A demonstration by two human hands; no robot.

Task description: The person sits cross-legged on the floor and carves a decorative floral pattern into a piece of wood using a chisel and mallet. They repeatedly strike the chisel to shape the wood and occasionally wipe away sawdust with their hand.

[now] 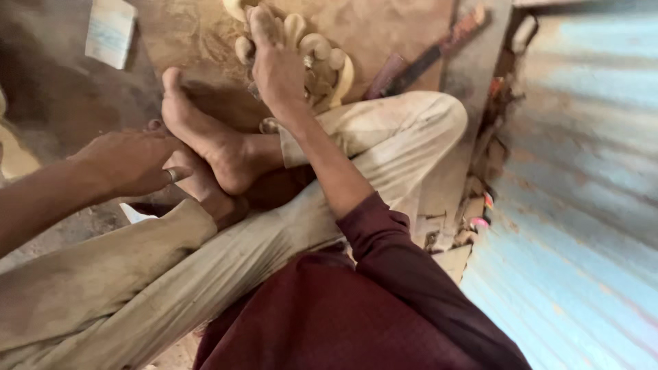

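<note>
My right hand point(274, 65) reaches forward and lies on a pale carved wooden piece point(322, 58) with rounded scroll shapes, fingers stretched over its left part. The carving rests on a dusty wooden board point(384, 24). My left hand point(133, 163) sits at the left beside my bare feet point(212, 140), back of the hand up and fingers curled under, a ring on one finger. Its palm is hidden and I see nothing in it. My legs are crossed in dusty beige trousers point(384, 137), and a maroon sleeve covers my right arm.
A bluish corrugated metal sheet point(582, 171) fills the right side. Small clutter and scraps point(480, 199) lie along its base. A long tool with a reddish handle point(439, 51) lies at the board's right edge. A white paper block point(110, 31) lies on the floor top left.
</note>
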